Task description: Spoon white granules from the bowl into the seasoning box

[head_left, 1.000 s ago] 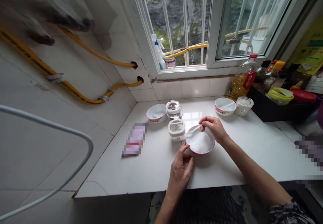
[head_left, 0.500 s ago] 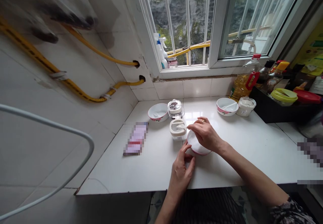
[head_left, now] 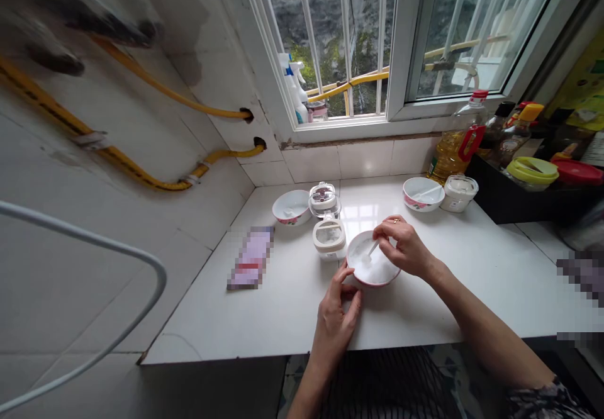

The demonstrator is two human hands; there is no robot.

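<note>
A white bowl (head_left: 384,275) with a pink outer edge stands on the counter, holding white granular stuff like salt or sugar. My right hand (head_left: 401,246) pinches a small white spoon (head_left: 372,248), its tip down in the white grains. On the bowl's near left side, the curved fingers of my left hand (head_left: 338,309) press against the rim and steady it. Just left of the bowl sits an uncovered clear jar (head_left: 329,238) with a cream rim and some white stuff inside. Behind that is a similar jar (head_left: 323,199) with a clear lid and dark contents.
A flowered bowl (head_left: 291,208) stands at back left, near a pixelated purple packet (head_left: 252,258). At back right are another flowered bowl (head_left: 423,195) with a white spoon, a lidded jar (head_left: 458,194), an oil bottle (head_left: 455,145) and a black rack (head_left: 500,202) of condiments.
My right hand has moved the spoon from over the uncovered jar rightward into the bowl. My left hand stays at the bowl's side. The view has shifted slightly.
</note>
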